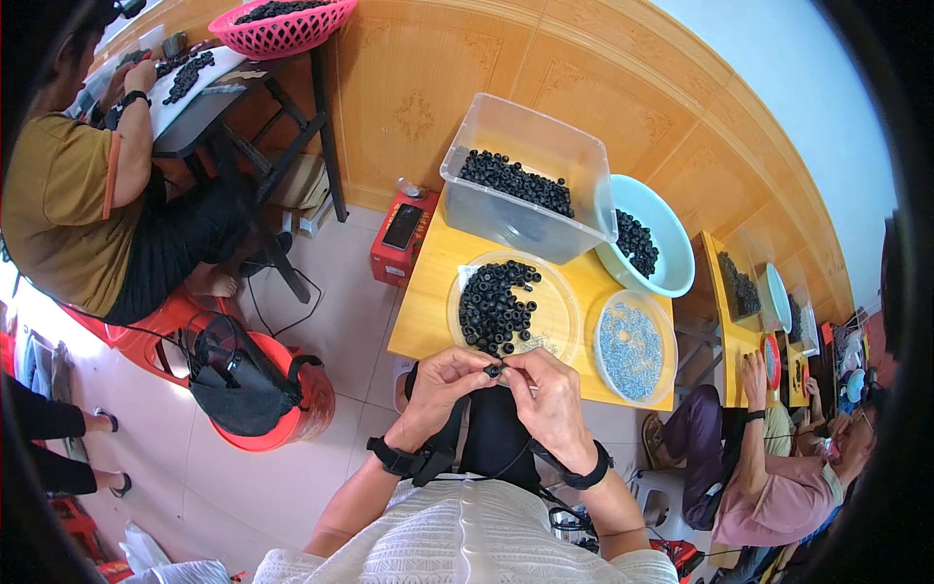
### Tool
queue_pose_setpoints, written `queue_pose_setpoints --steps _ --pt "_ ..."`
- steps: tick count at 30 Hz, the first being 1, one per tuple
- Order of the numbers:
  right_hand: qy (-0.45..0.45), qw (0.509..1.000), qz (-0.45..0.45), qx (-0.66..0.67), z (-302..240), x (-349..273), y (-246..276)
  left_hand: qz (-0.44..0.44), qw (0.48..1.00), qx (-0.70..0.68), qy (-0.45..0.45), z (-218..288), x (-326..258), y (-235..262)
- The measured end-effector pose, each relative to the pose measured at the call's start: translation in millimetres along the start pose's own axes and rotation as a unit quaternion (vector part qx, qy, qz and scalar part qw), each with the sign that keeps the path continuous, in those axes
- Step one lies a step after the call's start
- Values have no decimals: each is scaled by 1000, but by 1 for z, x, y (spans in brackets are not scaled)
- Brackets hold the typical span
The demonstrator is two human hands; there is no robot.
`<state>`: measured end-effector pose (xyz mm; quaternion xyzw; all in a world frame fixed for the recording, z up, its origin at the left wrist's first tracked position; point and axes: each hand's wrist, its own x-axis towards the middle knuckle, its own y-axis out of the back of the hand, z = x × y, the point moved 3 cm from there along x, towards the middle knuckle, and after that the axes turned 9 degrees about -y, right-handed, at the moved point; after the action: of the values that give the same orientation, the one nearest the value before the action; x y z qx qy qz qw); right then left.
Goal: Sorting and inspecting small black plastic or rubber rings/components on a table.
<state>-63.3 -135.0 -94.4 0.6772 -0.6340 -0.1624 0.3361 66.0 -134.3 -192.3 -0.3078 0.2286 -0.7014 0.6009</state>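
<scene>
My left hand (438,391) and my right hand (548,401) meet just off the table's front edge. Between their fingertips is a small round black part (493,371), pinched by the left; the right thumb and forefinger close against it. Whether the right fingers also hold something tiny, I cannot make out. In front of the hands lies a clear round tray (561,304), heaped on its left with similar black parts (492,304). To its right, a shallow round dish (667,336) holds many tiny silvery-blue pieces (630,348).
A clear plastic bin (516,232) and a pale blue bowl (671,263), both with black parts, stand at the back of the yellow table (428,321). Left are a red box (387,261) with a phone and a red bucket (313,414). People sit at tables on both sides.
</scene>
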Motion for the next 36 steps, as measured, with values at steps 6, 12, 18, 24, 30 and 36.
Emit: queue_pose_setpoints --steps 6,12,18,24,30,36 --pt "6 999 3 -42 -7 -4 -5 -15 998 38 -50 2 1 -2" --pt "12 996 38 -77 -9 -8 -12 -10 994 77 -73 2 -2 -2" --pt "-8 999 -24 -37 -4 -7 -11 -4 995 89 -42 6 -7 -1" --pt "-20 997 -36 -61 1 -5 -15 3 993 99 -58 1 -7 -2" --pt "-12 997 -16 -73 17 -6 -19 18 987 153 -51 -15 -9 4" --pt "-134 979 -65 136 29 -5 -7 -4 997 72 -12 -12 -7 -4"
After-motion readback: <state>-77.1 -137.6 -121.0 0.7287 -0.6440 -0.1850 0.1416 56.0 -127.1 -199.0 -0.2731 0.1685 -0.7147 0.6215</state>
